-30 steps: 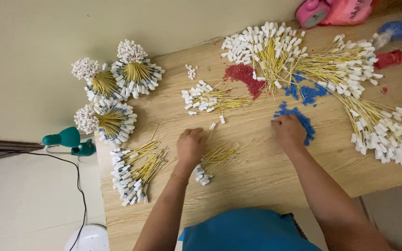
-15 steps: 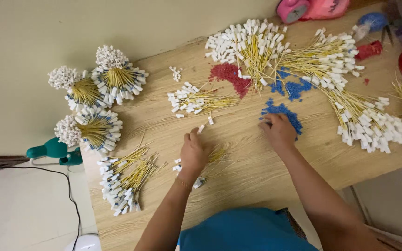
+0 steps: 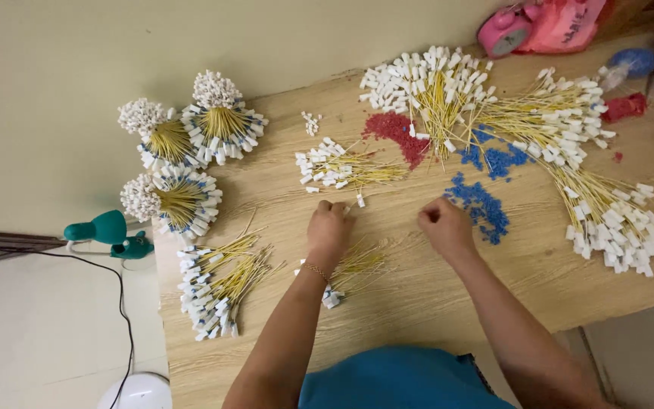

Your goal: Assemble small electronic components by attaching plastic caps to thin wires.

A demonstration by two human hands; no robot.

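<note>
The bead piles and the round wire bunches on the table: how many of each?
Red pile: 1
Blue piles: 2
Round wire bunches: 3
Total: 6

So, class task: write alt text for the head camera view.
Two hands, left hand and right hand, rest closed on a wooden table among yellow wires with white connectors, beside blue beads and red beads. Bundled wires sit far left.

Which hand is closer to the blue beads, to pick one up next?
Probably the right hand: it rests at the edge of the blue beads. The left hand lies over yellow wires.
</note>
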